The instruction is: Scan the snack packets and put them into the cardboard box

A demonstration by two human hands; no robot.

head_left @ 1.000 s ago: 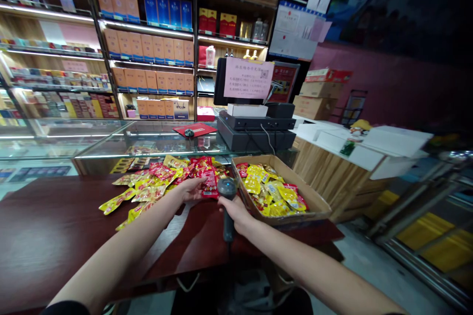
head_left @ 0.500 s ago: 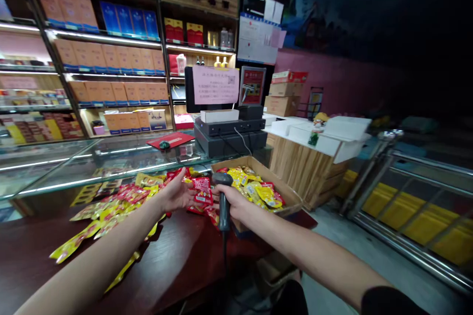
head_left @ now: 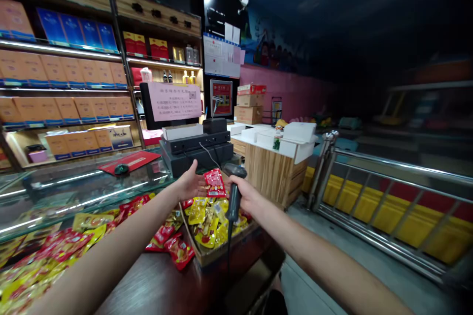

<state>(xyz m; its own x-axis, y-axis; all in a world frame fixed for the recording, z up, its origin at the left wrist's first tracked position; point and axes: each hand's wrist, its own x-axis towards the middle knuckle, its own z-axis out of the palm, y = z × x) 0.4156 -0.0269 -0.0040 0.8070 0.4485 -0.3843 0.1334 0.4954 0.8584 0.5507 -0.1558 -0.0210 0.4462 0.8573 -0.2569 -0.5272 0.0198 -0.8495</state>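
Observation:
My right hand is closed round the handle of a dark barcode scanner, whose cable hangs down. Between my two hands is a red snack packet, held above an open cardboard box of mostly yellow packets. My left hand has its thumb raised and fingers apart, the fingertips reaching the packet's left edge. Loose red packets lie left of the box, and a pile of red and yellow packets spreads over the counter at the left.
A glass display counter runs along the left, with a monitor and a black cash drawer behind the box. Wooden cabinets stand beyond. A metal railing is at the right.
The view has turned right. The red packet and scanner have moved from beside the box to above it, together with both my hands.

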